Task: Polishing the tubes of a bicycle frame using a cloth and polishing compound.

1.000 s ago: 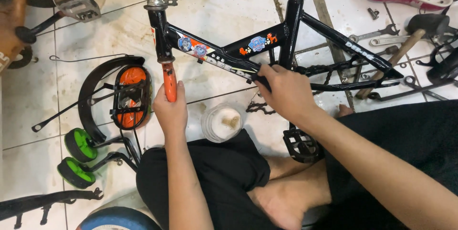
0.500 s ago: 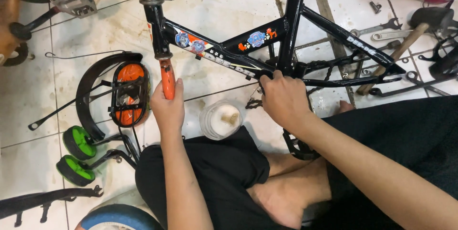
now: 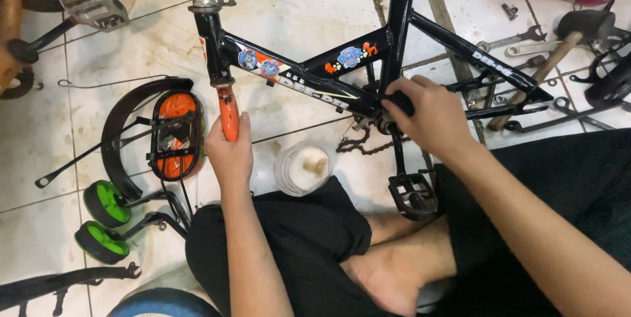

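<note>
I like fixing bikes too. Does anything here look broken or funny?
Yes. The bike frame lies flat on the tiled floor with no wheels on it, and its chain hangs loose in a heap by the pedal. Tools lie scattered nearby.

Black metal child bicycle frame (image 3: 315,83) lies across white tiled floor (image 3: 296,1). Round white plastic tub (image 3: 303,169) just before frame. Black-orange chain guard (image 3: 174,134) left of tub; green training wheels (image 3: 105,221) further left (nearer viewer). Wooden-handled hammer (image 3: 559,47) right of frame.

Bike frame (image 3: 309,80): glossy black painted metal; beside it, hammer (image 3: 552,54) handle bare wood; floor tiles (image 3: 302,1) smooth, stained
</note>
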